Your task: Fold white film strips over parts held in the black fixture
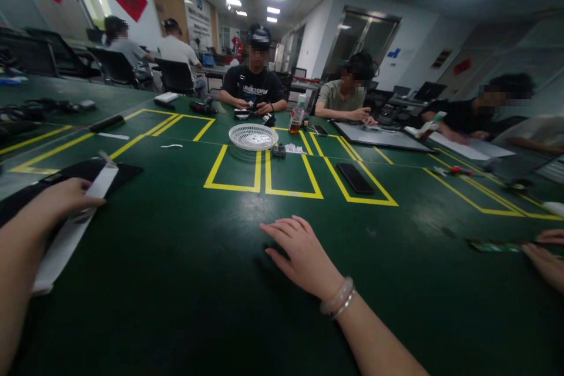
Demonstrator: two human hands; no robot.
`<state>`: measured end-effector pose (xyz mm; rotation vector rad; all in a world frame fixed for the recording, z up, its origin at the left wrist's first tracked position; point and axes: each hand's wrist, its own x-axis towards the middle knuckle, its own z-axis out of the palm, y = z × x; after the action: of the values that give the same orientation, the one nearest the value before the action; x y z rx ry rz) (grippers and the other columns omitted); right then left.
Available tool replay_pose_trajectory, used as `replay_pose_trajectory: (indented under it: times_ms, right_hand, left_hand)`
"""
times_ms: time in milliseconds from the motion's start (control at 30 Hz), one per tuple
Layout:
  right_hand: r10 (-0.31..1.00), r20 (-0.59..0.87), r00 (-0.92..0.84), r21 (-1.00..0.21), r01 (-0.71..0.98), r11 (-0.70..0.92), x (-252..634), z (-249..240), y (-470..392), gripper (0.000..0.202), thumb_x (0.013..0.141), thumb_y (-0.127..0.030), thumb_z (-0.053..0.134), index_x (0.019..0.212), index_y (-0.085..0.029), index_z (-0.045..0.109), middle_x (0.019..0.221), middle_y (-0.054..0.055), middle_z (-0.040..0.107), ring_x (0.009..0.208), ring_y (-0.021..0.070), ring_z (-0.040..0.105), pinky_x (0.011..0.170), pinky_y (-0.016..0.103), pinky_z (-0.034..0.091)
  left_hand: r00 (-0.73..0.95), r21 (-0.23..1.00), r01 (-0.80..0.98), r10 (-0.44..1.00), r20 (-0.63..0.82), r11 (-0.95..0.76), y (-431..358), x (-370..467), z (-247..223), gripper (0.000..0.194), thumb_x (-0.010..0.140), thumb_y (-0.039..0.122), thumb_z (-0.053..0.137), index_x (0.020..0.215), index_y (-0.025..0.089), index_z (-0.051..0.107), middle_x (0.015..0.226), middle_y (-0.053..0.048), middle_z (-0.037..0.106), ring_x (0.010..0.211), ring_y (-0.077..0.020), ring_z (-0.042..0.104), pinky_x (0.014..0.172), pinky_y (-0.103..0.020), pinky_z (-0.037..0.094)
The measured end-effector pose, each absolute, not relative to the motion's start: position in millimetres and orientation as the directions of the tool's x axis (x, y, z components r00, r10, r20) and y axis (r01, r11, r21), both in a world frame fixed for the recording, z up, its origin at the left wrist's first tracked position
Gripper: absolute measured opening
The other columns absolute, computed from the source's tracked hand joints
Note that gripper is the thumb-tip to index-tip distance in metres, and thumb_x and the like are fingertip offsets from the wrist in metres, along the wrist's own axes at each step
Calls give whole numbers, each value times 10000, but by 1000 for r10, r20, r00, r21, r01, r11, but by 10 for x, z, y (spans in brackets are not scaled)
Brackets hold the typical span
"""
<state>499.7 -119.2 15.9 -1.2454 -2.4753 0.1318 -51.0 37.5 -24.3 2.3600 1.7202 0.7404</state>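
At the left, my left hand (66, 202) has its fingers around a long white folded strip (77, 235), which slants from a dark mat (126, 171) down toward the table's near edge. My right hand (299, 252), with two bangles at the wrist, rests on the green table (211, 282) near the middle. Its fingers are spread and it holds nothing. Beyond it, yellow tape outlines mark the table top.
A white basket (253, 137) stands mid-table, with a bottle (296, 116) behind it. A black phone (355, 178) lies right of centre. Several people sit around; another person's hands (546, 258) hold a green strip (496, 246) at the right edge.
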Motion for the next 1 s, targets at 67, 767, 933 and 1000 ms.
replay_pose_trajectory:
  times_ms: [67,767,933,1000]
  right_hand:
    - [791,280,-543,-249,755,607,4988,158,-1190,457,930,-253,571,1380,-286,499,1293,43,638,1221,220,543,1131,493,312]
    - [810,306,-501,-293,760,580,4946,135,-1217,369,920,-315,622,1285,-316,568,1145,20,717,1145,220,605,1163,577,103]
    - [849,420,-321,-343,810,476,5091,102,-1094,316,904,-316,625,1219,-309,616,1093,26,722,1027,221,659,1122,568,223]
    - [863,439,-250,-380,819,431,5127,88,-1055,310,905,-342,615,1213,-306,623,1105,35,722,1016,234,665,1105,575,256]
  left_hand:
    - [123,354,900,927,355,-255,341,-330,-209,603,510,697,540,582,105,625,478,-80,522,973,-390,601,676,-410,283]
    - [754,440,542,646,120,-715,-592,1886,96,556,884,292,616,1425,345,500,1296,-57,570,1154,-255,564,952,-354,498]
    - [368,221,889,913,174,-401,-64,1114,72,784,844,672,539,1458,190,467,1390,-120,508,1302,-364,436,1149,-548,255]
    - [112,206,967,974,197,-152,97,638,32,963,773,758,484,1429,54,467,1399,-235,458,1332,-474,337,1091,-701,169]
